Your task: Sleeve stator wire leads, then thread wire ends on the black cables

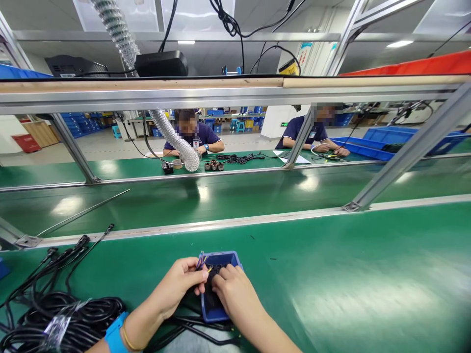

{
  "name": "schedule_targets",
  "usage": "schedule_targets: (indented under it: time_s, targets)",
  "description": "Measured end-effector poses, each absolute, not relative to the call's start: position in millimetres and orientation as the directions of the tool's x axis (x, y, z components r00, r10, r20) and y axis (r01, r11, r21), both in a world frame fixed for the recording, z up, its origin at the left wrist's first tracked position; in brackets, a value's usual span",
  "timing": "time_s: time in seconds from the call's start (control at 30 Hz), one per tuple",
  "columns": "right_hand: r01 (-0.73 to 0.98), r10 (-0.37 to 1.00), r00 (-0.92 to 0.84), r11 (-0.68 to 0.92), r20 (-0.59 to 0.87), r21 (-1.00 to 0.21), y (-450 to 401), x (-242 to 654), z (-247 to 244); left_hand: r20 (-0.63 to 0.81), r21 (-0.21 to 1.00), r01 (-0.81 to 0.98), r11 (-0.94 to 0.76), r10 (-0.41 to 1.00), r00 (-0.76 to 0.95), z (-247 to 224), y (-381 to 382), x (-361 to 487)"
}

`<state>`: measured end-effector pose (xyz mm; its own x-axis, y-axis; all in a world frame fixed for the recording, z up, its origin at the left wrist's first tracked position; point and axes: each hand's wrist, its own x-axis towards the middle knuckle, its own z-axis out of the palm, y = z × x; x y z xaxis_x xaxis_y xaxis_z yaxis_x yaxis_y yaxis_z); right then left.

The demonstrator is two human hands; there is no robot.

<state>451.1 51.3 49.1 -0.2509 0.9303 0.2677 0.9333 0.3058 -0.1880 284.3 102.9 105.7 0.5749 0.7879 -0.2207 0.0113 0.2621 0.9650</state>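
- A coil of black cable [62, 318] lay at the far left on the green workbench [331, 274], bound with clear plastic film [57, 331].
- The person's left hand [180, 287], with a blue wristband [116, 336] and a thin gold bangle [127, 339] at the wrist, was closed, pinching thin purple and yellow wires [201, 262] between thumb and fingers, just above the tray's corner.
- A blue plastic tray [230, 259] sat on the bench between the hands, holding a dark bundle of black cable [210, 294], with more black cable running out beneath it.
- The person's right hand [235, 289] lay curled over the tray, its fingers [222, 277] resting on the dark bundle; whether they gripped anything, I couldn't tell.
- Beyond the aluminium frame [221, 100], a co-worker in a navy shirt [195, 144] sat behind a flexible metal duct [184, 142], with small dark coils [214, 165] on the far bench.
- Further right, a second co-worker [305, 135] worked at the bench beside blue crates [412, 139].
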Motion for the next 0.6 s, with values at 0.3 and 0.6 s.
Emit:
schedule_targets:
  time_s: [0.3, 0.6]
  targets:
    - [0.287, 0.984, 0.024, 0.164, 0.179, -0.944, 40, 466, 81, -0.215, 0.974, 0.078, 0.214, 0.749, 0.626, 100, 99, 286]
    - [0.246, 0.984, 0.043, 0.156, 0.172, -0.956, 36, 472, 92, -0.227, 0.973, 0.124, 0.193, 0.722, 0.654, 100, 98, 284]
